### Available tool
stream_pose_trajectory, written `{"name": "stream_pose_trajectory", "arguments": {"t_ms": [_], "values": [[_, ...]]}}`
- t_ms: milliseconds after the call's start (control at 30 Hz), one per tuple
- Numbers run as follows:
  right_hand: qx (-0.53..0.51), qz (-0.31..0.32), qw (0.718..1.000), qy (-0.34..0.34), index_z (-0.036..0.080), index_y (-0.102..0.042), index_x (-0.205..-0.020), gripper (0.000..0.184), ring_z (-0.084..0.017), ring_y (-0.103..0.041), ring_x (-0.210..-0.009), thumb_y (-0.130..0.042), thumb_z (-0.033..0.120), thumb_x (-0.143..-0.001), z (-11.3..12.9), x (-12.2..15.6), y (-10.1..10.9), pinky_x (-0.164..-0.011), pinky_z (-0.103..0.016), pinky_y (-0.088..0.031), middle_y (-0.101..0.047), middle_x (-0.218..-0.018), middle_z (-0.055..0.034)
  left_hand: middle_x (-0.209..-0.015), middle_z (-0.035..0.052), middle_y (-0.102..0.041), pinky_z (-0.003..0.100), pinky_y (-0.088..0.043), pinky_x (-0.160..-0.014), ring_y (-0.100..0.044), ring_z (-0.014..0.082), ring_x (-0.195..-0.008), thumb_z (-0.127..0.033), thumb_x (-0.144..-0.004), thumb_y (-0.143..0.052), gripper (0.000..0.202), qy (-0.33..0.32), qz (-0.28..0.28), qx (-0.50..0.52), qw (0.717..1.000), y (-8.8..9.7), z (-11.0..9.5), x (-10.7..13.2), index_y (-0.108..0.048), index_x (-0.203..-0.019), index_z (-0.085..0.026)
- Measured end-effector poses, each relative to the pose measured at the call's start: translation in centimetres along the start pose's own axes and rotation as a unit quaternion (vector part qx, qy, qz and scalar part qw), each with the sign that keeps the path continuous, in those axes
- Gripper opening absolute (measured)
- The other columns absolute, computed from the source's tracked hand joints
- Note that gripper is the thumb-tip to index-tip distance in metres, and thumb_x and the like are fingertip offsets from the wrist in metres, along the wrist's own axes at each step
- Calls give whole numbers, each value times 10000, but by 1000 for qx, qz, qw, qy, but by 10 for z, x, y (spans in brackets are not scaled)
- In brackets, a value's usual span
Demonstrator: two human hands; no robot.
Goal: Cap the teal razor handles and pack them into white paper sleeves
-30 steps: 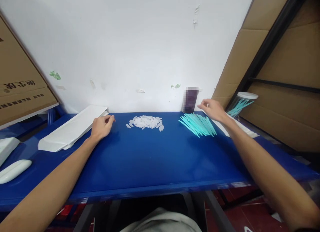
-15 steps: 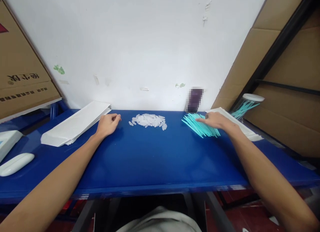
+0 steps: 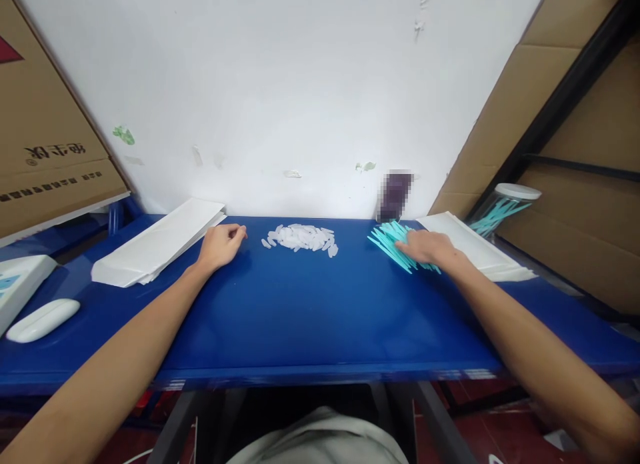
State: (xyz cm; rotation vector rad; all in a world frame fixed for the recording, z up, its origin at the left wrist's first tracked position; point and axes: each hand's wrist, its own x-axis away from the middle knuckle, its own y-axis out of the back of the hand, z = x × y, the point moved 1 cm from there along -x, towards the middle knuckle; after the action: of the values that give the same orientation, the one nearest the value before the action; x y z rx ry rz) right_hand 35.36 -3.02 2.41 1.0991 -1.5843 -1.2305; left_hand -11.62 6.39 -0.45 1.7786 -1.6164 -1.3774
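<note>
My right hand bends down over a loose pile of thin teal sticks, its fingers drawn together at the sticks. How many are between the fingertips is hidden by the hand. My left hand rests on the blue table as a loose fist, with nothing showing in it. It is beside a stack of long white paper sleeves. Between the hands, nearer the left one, lies a heap of small translucent white pointed pieces.
More white sleeves lie behind my right hand, near a clear jar holding teal sticks. A blurred dark upright object leans on the wall. A white oval object and a white device sit left on the blue table.
My right hand's fingers have closed down onto the teal sticks, where thumb and fingers were apart before. My left hand stays curled. The view has shifted slightly.
</note>
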Motion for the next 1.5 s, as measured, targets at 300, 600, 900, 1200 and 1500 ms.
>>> {"name": "stream_pose_trajectory", "arguments": {"t_ms": [300,600,900,1200,1500], "values": [[-5,-35,999,2,99,-655,-1171,534,-382,-666,-1105,-303,461,-998,-8,0,-1,-846,-468,-497,-683,-1244,-263,-567,20,-623,309,-392,-643,-581,201,-584,-506,-906,-409,458,-4,-3,4,1000,0,-2,0,-717,-771,-196],[37,-106,980,166,142,-599,-1110,402,-302,-690,-910,-315,413,-1025,47,45,17,-716,-364,-446,-703,-1128,-186,-609,19,-627,299,-378,-639,-574,191,-614,-491,-912,-419,452,-14,-7,15,1000,0,-8,4,-724,-801,-177],[60,-144,890,428,159,-589,-1089,327,-217,-639,-643,-411,417,-996,151,99,9,-515,-328,-264,-685,-933,-86,-544,34,-573,324,-410,-754,-569,185,-643,-470,-978,-384,593,-140,36,35,989,4,-49,18,-565,-490,-186],[-60,-117,915,381,204,-568,-1160,444,-229,-655,-733,-504,568,-914,143,98,2,-558,-311,-274,-685,-1051,-72,-1137,116,-639,374,-452,-885,-600,262,-1041,-529,-992,-471,450,-313,201,37,928,-4,-98,50,-680,-1205,-192],[-168,-171,881,408,217,-654,-1100,515,-218,-612,-742,-615,576,-732,124,104,4,-567,-295,-270,-675,-906,-45,-1342,143,-545,439,-402,-989,-514,332,-1168,-740,-743,-712,877,-368,306,31,878,-11,-116,70,-534,-1444,-242]]}}
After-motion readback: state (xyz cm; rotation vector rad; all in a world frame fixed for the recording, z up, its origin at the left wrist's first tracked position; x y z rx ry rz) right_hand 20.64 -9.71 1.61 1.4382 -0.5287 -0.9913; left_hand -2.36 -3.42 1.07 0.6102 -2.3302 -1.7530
